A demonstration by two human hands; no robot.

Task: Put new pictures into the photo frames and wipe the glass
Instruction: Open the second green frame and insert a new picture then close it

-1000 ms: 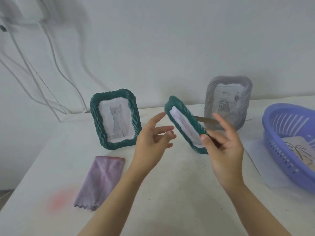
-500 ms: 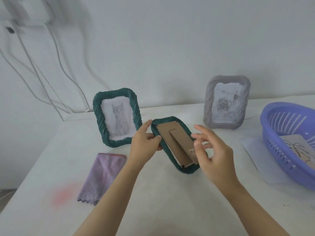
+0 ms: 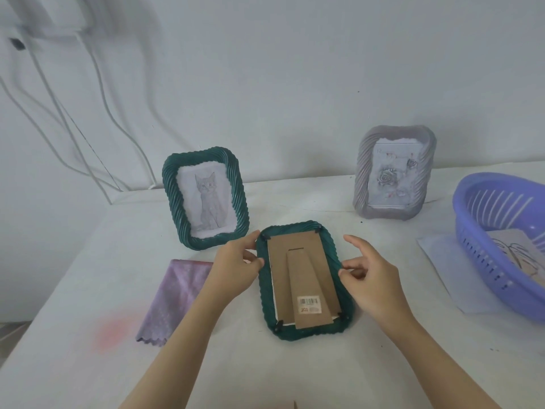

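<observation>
A dark green photo frame lies face down on the white table. Its brown cardboard back and folded stand face up, held by small black clips at the corners. My left hand holds its left edge with the fingertips. My right hand holds the right edge, index finger raised. A second green frame with a cat picture stands at the back left. A grey frame with a rose picture stands at the back right. A purple cloth lies flat to the left.
A purple plastic basket with a drawn picture inside stands at the right edge, on a white sheet of paper. White cables hang on the wall at the back left. A pink stain marks the table near the cloth.
The green frame was held upright in the air, then turned over and brought down. It now lies face down on the table, with a hand on each side.
</observation>
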